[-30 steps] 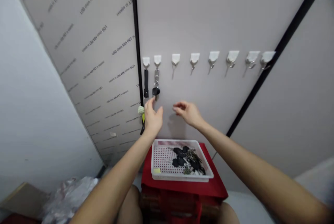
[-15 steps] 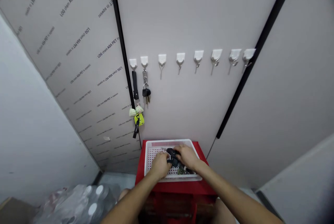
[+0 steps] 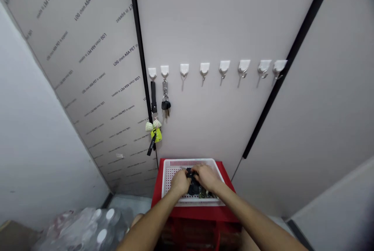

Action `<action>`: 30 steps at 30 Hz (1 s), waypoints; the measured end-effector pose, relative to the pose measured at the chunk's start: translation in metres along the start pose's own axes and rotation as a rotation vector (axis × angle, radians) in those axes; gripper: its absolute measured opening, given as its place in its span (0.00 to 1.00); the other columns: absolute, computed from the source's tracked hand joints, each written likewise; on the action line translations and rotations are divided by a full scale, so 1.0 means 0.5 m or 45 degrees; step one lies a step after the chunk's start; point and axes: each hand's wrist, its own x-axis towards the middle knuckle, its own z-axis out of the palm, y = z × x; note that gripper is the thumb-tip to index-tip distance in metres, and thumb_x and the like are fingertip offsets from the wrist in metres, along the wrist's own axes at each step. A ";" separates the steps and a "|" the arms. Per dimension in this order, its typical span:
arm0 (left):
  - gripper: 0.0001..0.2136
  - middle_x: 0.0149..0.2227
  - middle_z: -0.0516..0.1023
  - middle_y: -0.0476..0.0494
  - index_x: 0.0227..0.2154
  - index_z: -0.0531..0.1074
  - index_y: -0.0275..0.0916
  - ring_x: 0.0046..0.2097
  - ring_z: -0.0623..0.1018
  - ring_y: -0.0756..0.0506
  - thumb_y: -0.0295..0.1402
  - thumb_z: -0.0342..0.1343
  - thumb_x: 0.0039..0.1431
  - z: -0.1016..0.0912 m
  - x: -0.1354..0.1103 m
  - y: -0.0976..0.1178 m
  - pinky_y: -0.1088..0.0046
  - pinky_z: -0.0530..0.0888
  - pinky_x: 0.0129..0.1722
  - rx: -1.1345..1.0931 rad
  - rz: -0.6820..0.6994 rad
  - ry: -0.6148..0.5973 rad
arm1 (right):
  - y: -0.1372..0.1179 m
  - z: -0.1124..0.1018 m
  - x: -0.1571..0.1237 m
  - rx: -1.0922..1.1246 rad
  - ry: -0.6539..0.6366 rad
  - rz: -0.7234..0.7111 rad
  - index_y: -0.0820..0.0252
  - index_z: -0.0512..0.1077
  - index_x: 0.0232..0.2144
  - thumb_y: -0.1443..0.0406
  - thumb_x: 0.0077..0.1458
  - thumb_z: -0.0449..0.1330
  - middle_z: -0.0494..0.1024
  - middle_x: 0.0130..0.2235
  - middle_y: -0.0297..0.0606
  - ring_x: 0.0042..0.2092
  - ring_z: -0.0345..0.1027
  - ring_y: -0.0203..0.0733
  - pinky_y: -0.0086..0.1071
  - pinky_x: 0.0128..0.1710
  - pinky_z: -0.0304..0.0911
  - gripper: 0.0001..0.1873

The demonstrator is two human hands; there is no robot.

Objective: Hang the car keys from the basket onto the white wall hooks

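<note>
Both hands are down inside a white plastic basket (image 3: pixel 214 160), over a dark bunch of keys (image 3: pixel 193 188). My left hand (image 3: pixel 180 182) is closed, its fingertips on a black part of the bunch. From the other side, my right hand (image 3: pixel 204 176) pinches the same black part, close to the left fingertips. Their exact grip is partly hidden. More keys (image 3: pixel 204 193) with metal rings lie in the basket under my right wrist. On the wall hang a black strap (image 3: pixel 153 97) with a yellow-green charm (image 3: pixel 156 135) and a set of keys (image 3: pixel 166 105) with black heads.
A row of white hooks (image 3: pixel 205 68) runs across the grey wall panel. The basket stands on a red stand (image 3: pixel 204 212). Plastic-wrapped bottles (image 3: pixel 102 235) are on the floor at lower left. Black strips (image 3: pixel 306 17) edge the panel.
My right hand has shifted slightly left, closer to my left hand, and both now meet at the black part of the bunch. The camera view has tilted a little.
</note>
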 end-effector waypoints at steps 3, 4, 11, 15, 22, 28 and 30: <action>0.04 0.20 0.65 0.49 0.18 0.64 0.34 0.28 0.66 0.49 0.22 0.48 0.36 0.004 0.014 0.001 0.76 0.59 0.29 -0.297 -0.096 0.000 | -0.006 -0.001 0.001 0.138 0.044 -0.031 0.60 0.68 0.30 0.73 0.38 0.46 0.71 0.33 0.39 0.36 0.62 0.38 0.29 0.37 0.53 0.16; 0.04 0.18 0.63 0.51 0.17 0.63 0.34 0.25 0.65 0.51 0.21 0.47 0.36 0.002 0.018 0.003 0.77 0.59 0.27 -0.367 -0.105 -0.025 | -0.007 -0.004 -0.001 0.211 0.087 -0.040 0.61 0.68 0.31 0.73 0.38 0.46 0.71 0.34 0.39 0.36 0.62 0.38 0.29 0.37 0.53 0.17; 0.02 0.15 0.61 0.55 0.20 0.63 0.33 0.18 0.61 0.57 0.27 0.47 0.40 -0.064 0.024 0.040 0.81 0.58 0.21 -0.773 -0.072 -0.208 | -0.016 -0.046 0.003 0.878 0.193 -0.067 0.62 0.67 0.34 0.67 0.41 0.47 0.71 0.34 0.39 0.36 0.62 0.36 0.30 0.38 0.55 0.15; 0.07 0.17 0.63 0.53 0.20 0.62 0.33 0.20 0.64 0.57 0.32 0.52 0.37 -0.106 0.014 0.063 0.81 0.59 0.23 -1.204 -0.056 -0.378 | -0.026 -0.073 0.018 1.144 0.193 0.025 0.63 0.67 0.31 0.61 0.43 0.46 0.71 0.28 0.37 0.31 0.63 0.36 0.31 0.33 0.57 0.16; 0.04 0.18 0.65 0.52 0.21 0.59 0.35 0.21 0.67 0.55 0.30 0.48 0.41 -0.145 0.002 0.080 0.79 0.60 0.24 -1.341 -0.084 -0.463 | -0.055 -0.101 0.020 1.078 0.175 -0.057 0.64 0.67 0.22 0.64 0.39 0.50 0.69 0.22 0.32 0.25 0.59 0.32 0.26 0.28 0.55 0.09; 0.04 0.17 0.64 0.52 0.21 0.60 0.35 0.19 0.65 0.55 0.29 0.48 0.41 -0.148 0.006 0.083 0.79 0.60 0.23 -1.368 -0.044 -0.452 | -0.077 -0.116 0.018 1.010 0.218 -0.080 0.64 0.66 0.19 0.64 0.37 0.52 0.69 0.21 0.32 0.26 0.59 0.33 0.26 0.28 0.55 0.08; 0.05 0.17 0.63 0.52 0.21 0.60 0.35 0.19 0.65 0.56 0.30 0.49 0.40 -0.151 0.005 0.088 0.79 0.60 0.23 -1.366 -0.031 -0.457 | -0.078 -0.117 0.020 1.010 0.240 -0.061 0.64 0.66 0.19 0.64 0.37 0.52 0.69 0.21 0.32 0.25 0.60 0.33 0.26 0.27 0.55 0.08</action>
